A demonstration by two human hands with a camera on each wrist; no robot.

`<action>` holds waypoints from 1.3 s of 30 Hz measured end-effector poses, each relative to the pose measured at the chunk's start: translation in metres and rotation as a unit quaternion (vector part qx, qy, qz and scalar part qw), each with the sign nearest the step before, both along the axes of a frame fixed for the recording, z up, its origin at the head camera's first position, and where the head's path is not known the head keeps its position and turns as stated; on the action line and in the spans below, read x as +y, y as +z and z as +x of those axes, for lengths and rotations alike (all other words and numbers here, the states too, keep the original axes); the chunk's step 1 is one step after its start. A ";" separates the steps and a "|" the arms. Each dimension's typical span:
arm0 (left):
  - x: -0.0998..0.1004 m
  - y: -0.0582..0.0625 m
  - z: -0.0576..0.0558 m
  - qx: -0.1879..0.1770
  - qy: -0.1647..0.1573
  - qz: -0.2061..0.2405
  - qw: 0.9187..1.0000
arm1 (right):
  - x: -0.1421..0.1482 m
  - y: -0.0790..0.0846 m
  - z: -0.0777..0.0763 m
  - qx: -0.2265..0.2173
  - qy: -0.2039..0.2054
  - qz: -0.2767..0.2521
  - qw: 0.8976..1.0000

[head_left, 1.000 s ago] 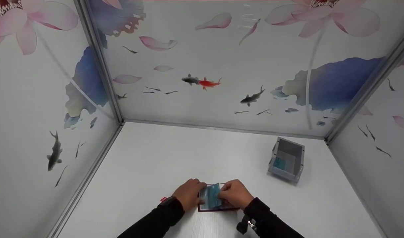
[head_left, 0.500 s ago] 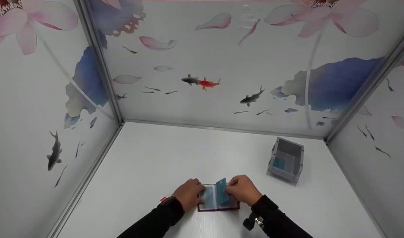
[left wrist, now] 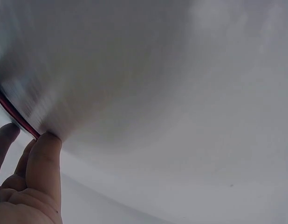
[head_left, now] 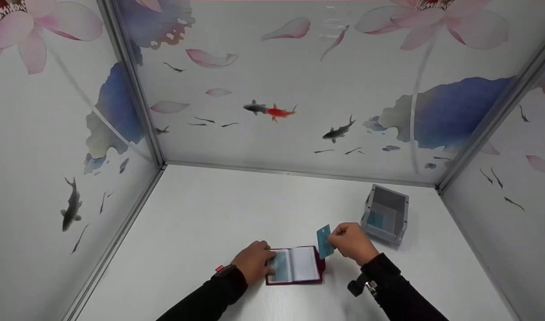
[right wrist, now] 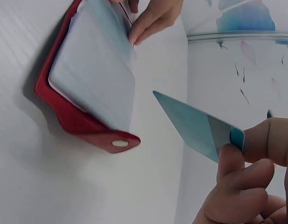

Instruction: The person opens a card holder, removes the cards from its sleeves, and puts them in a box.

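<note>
A dark red card holder (head_left: 304, 265) lies open on the white table, its clear plastic sleeves spread out. Bluish green shows in its left sleeve, while the right-hand page looks pale. My left hand (head_left: 253, 264) holds the left edge, and the left wrist view has its fingertips at the red rim (left wrist: 16, 114). Between thumb and fingers, my right hand (head_left: 353, 243) pinches a teal plastic card (head_left: 324, 241), raised by the holder's right edge. The right wrist view shows a grey stripe across this card (right wrist: 193, 123) and a snap button (right wrist: 120, 143) on the holder's flap.
Toward the back right stands a grey plastic box (head_left: 402, 218) with a teal patch visible near its front inside. White panels (head_left: 290, 151) painted with lotus flowers and fish enclose the table on the back and both sides.
My right hand has drawn the teal card up and rightward from the holder's page, off past its right edge. The left hand has stayed at the left edge.
</note>
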State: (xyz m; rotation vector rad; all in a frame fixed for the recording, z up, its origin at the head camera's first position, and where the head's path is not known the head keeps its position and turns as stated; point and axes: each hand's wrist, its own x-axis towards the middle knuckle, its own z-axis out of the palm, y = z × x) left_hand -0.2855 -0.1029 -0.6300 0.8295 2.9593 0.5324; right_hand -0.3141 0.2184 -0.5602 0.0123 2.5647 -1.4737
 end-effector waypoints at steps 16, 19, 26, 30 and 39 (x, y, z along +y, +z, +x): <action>-0.001 0.001 0.001 -0.009 0.009 0.015 1.000 | 0.068 0.017 -0.017 -0.001 -0.073 0.032 0.997; -0.001 0.001 0.000 -0.011 0.009 0.013 1.000 | 0.082 0.023 -0.018 -0.001 -0.084 0.041 0.996; 0.000 0.002 0.000 -0.010 0.008 0.010 1.000 | 0.112 0.035 -0.027 0.015 -0.103 0.070 0.992; -0.001 0.003 0.001 -0.007 0.009 0.009 1.000 | 0.126 0.038 -0.035 0.036 -0.108 0.100 0.988; 0.001 -0.001 0.000 -0.020 0.018 0.018 0.999 | 0.142 0.037 -0.061 0.079 -0.099 0.163 0.978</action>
